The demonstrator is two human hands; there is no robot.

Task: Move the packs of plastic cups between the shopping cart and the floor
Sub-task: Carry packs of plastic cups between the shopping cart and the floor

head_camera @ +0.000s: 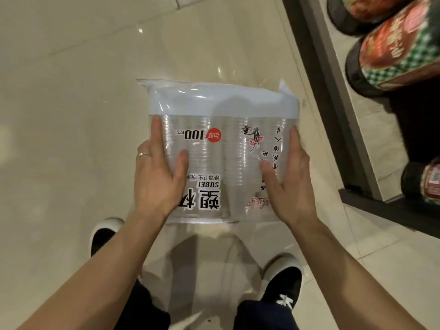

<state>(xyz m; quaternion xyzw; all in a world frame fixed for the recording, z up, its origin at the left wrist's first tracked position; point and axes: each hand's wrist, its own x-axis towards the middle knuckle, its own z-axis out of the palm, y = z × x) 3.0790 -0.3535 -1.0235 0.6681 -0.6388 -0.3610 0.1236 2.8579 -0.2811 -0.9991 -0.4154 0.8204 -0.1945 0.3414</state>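
Clear crinkly film wraps the pack of plastic cups, which is held in the air above the tiled floor, in front of the person's shoes. The left hand and right hand take it by its two long sides, each grip pinching the pack with the thumb on the printed face and the fingers along or under the edge.

It is likely light, with slick film and thin cups that would crush if squeezed, so a hold on both sides suits it. The shopping cart is out of view. A faint clear shape between the shoes may be another pack; I cannot tell. The jars on the shelf at right are blurred.
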